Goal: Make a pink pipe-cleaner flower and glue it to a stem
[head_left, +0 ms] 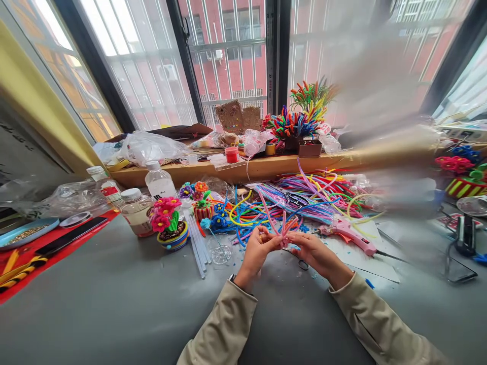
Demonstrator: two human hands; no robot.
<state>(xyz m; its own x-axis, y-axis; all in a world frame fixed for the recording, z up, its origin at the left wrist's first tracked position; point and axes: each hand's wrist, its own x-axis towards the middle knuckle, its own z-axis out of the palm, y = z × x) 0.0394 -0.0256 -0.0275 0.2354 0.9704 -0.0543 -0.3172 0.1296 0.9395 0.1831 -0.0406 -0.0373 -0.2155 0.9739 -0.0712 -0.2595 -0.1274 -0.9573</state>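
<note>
Across the gray table (114, 304) lay a pile of colored stems (304, 190); in front of it, the left hand (256, 253) and right hand (318, 256) met, thumbs and fingers nearly closed in a pinch. Between their fingertips was a small bunch of pink fuzzy stems (284, 239), its ends pointing upward. It was probably light, soft-surfaced and bendable, not slippery, crushable if squeezed, and best held at its gathered base. The fingers partly hid that base; its joins were too small to make out.
</note>
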